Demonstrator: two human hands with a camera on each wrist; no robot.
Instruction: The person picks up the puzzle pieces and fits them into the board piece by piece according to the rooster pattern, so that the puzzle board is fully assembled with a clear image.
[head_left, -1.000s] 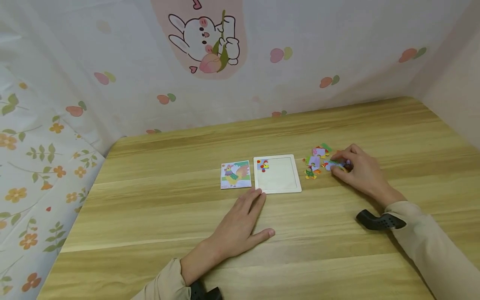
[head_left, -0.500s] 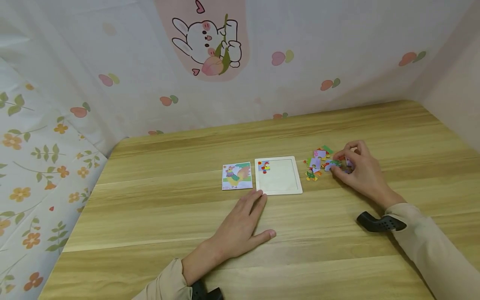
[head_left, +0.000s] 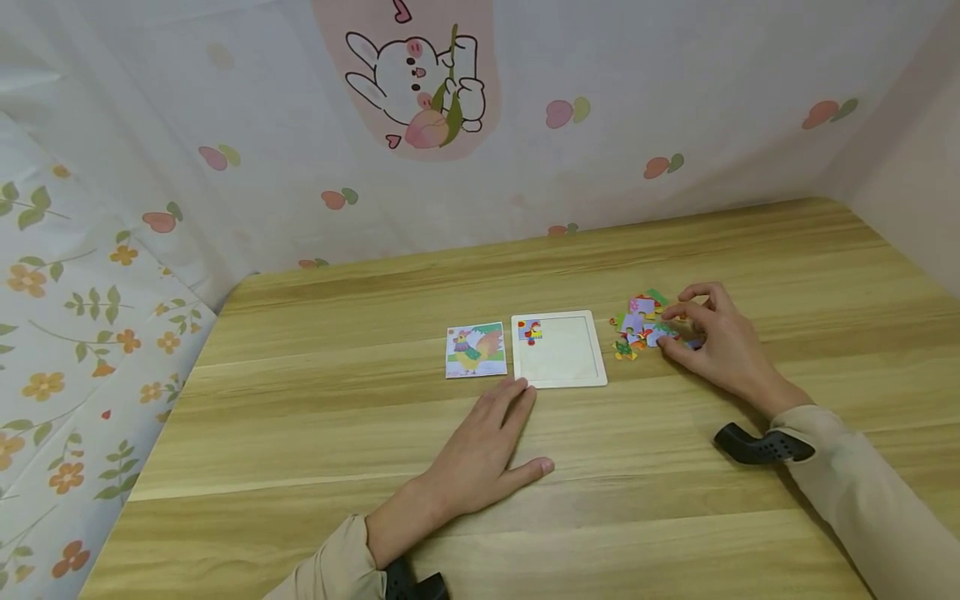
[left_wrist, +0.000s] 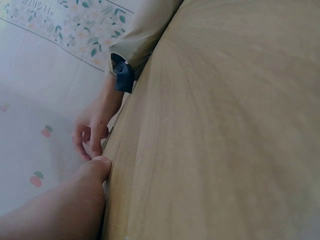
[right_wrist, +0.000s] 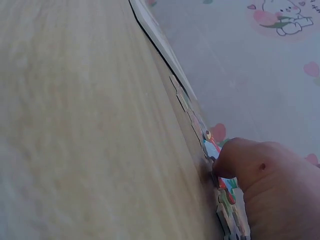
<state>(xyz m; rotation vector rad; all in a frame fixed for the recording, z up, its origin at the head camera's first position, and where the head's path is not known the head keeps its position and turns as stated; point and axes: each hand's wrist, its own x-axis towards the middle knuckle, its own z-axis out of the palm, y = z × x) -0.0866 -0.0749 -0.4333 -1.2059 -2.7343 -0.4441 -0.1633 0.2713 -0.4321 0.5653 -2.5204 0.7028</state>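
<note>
My right hand (head_left: 720, 346) is over a heap of jigsaw puzzle pieces (head_left: 633, 322), its thumb and fingers bent around a lilac-and-green puzzle piece (head_left: 657, 335). In the right wrist view the thumb meets a colourful piece (right_wrist: 212, 148) tipped up at the heap's edge. Palm down, my left hand (head_left: 472, 462) lies on the table, fingertips at the lower left corner of a white square puzzle tray (head_left: 562, 385). Joined pieces (head_left: 529, 331) showing part of a hen fill the tray's upper left corner. The rest of the tray shows its pale base.
Left of the tray lies a picture card (head_left: 476, 352) of a hen. The wooden table (head_left: 315, 400) meets a patterned cloth wall (head_left: 270, 125) at the back. Black wrist mounts (head_left: 763, 444) sit at both sleeves.
My right fingers have shifted pieces about in the heap, and a lilac-and-green piece now shows between thumb and fingers. My left hand keeps its place at the tray. The head view has shifted slightly.
</note>
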